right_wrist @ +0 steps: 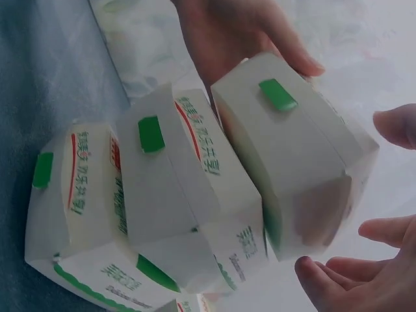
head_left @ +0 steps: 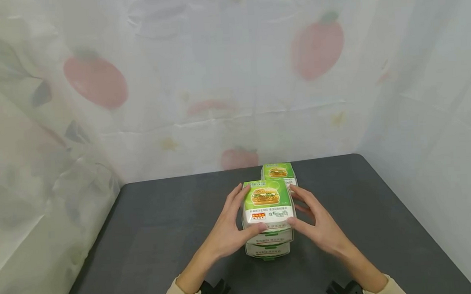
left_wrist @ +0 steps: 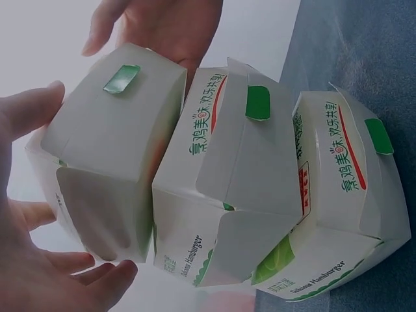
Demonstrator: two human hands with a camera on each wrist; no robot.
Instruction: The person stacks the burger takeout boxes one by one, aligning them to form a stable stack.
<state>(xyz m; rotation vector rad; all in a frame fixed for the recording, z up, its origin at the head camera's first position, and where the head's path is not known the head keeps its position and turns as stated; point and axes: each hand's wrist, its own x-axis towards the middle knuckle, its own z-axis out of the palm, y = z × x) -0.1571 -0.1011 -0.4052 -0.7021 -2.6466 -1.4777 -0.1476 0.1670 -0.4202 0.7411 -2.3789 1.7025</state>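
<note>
A stack of three paper burger boxes [head_left: 265, 225], white with green lids and a burger picture, stands upright on the dark table. My left hand [head_left: 230, 231] frames the top box [left_wrist: 114, 110] from the left, its thumb by the front edge and its fingertips at the side. On the opposite side my right hand [head_left: 317, 220] has straight, spread fingers. In the right wrist view its fingertips [right_wrist: 309, 270] stand slightly apart from the box wall. The middle box [left_wrist: 227, 175] and bottom box [left_wrist: 344, 195] show green front tabs.
Another green-lidded burger box [head_left: 278, 171] stands directly behind the stack, partly hidden by it. The dark table [head_left: 175, 212] has its far edge close behind. Pale curtains [head_left: 215, 68] with fruit prints hang around the back and sides.
</note>
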